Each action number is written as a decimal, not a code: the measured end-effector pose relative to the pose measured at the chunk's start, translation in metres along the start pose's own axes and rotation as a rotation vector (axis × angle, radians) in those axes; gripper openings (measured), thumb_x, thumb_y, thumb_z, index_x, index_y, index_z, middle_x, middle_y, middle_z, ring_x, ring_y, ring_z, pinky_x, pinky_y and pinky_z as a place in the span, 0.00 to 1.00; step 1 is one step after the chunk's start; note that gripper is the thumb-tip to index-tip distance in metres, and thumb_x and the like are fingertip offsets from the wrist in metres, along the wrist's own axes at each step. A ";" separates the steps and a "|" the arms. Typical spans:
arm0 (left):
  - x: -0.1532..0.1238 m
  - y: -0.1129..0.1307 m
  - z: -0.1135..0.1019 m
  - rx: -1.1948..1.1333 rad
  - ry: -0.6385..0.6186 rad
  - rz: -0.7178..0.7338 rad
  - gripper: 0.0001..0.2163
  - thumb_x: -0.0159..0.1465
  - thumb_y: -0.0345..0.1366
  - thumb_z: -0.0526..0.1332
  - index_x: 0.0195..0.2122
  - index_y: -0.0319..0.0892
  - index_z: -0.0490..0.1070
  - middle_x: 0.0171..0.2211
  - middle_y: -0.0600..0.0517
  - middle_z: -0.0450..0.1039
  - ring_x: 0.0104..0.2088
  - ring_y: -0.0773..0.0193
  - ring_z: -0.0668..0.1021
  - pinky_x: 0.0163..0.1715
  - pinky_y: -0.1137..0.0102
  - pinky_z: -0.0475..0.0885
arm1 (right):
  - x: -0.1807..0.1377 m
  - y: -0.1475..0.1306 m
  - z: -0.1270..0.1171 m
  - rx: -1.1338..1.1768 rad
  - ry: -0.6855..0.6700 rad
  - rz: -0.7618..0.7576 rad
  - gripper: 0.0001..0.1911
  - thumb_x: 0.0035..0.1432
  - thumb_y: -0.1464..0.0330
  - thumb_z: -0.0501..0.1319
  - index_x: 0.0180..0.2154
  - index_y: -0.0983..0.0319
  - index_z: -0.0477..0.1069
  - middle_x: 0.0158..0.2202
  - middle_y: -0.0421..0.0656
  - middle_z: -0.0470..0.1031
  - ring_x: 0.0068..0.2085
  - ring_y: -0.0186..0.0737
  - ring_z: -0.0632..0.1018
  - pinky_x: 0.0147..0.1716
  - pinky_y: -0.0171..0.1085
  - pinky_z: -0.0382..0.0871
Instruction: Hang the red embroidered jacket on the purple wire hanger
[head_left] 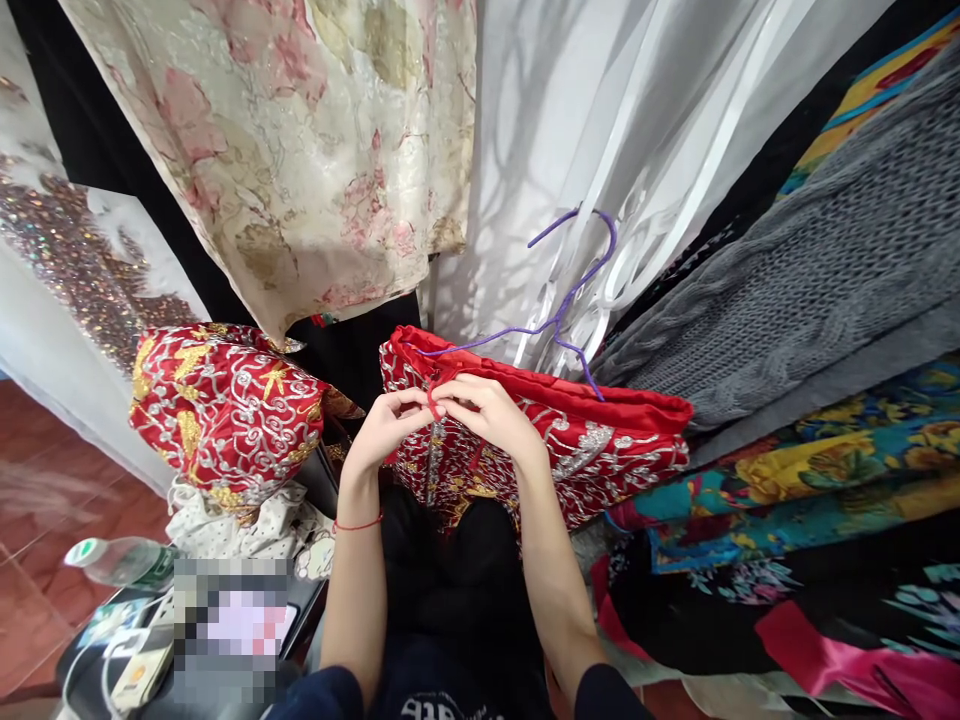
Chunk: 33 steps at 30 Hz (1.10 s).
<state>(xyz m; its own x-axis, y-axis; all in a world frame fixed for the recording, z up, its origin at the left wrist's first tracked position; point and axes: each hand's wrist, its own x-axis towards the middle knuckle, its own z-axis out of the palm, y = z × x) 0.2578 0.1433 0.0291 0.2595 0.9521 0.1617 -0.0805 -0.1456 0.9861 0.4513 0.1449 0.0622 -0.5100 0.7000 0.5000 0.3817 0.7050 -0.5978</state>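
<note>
A red embroidered garment (600, 440) with silver and gold stitching hangs on a purple wire hanger (570, 290) in front of me. My left hand (386, 425) and my right hand (487, 410) meet at its upper left edge. Both pinch a small red loop or fastening (433, 398) of the garment between fingertips. A thin red string circles my left wrist (358, 523).
A second red embroidered bundle (225, 410) lies at the left on white dotted cloth. A floral cream fabric (315, 150) and white sheer curtain (637, 120) hang behind. Grey knit (810, 290) and colourful floral fabrics (810, 480) pile at the right. A plastic bottle (120, 560) lies low left.
</note>
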 end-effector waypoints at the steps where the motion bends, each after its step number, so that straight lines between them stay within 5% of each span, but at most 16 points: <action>1: 0.000 0.001 0.000 0.001 0.003 0.002 0.11 0.50 0.40 0.74 0.31 0.39 0.80 0.30 0.52 0.76 0.33 0.65 0.75 0.39 0.71 0.70 | 0.000 0.000 0.000 -0.005 -0.003 0.008 0.10 0.67 0.68 0.58 0.44 0.59 0.78 0.37 0.41 0.76 0.36 0.35 0.75 0.40 0.34 0.67; 12: 0.004 0.004 -0.001 -0.041 -0.048 -0.022 0.12 0.51 0.41 0.73 0.28 0.38 0.77 0.28 0.51 0.75 0.30 0.66 0.73 0.35 0.71 0.69 | -0.002 -0.011 -0.007 -0.012 -0.064 0.058 0.08 0.68 0.67 0.55 0.41 0.58 0.73 0.38 0.40 0.72 0.37 0.36 0.73 0.39 0.34 0.66; 19: 0.005 0.014 0.016 -0.136 0.061 0.093 0.13 0.59 0.45 0.68 0.35 0.41 0.71 0.23 0.58 0.64 0.22 0.73 0.64 0.24 0.76 0.60 | -0.006 -0.017 0.005 -0.125 0.111 0.178 0.07 0.70 0.66 0.48 0.42 0.58 0.62 0.39 0.42 0.71 0.36 0.38 0.73 0.35 0.36 0.63; 26: 0.018 0.014 0.028 0.191 0.353 0.338 0.10 0.69 0.45 0.56 0.39 0.44 0.61 0.20 0.60 0.64 0.20 0.72 0.66 0.24 0.75 0.60 | -0.011 -0.013 0.014 -0.152 0.400 0.236 0.06 0.70 0.65 0.46 0.41 0.58 0.59 0.40 0.44 0.70 0.36 0.39 0.75 0.37 0.37 0.65; 33: 0.028 0.007 0.026 0.515 0.618 0.412 0.05 0.70 0.39 0.54 0.41 0.44 0.61 0.28 0.54 0.73 0.24 0.67 0.74 0.27 0.74 0.63 | -0.013 -0.013 0.018 -0.370 0.453 0.342 0.09 0.69 0.65 0.44 0.41 0.59 0.60 0.37 0.44 0.71 0.27 0.39 0.71 0.26 0.38 0.57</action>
<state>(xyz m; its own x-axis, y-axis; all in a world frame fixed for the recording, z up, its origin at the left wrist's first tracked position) 0.2898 0.1616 0.0414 -0.2697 0.7512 0.6024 0.4266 -0.4677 0.7741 0.4392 0.1248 0.0525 0.0292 0.8126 0.5821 0.7439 0.3713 -0.5557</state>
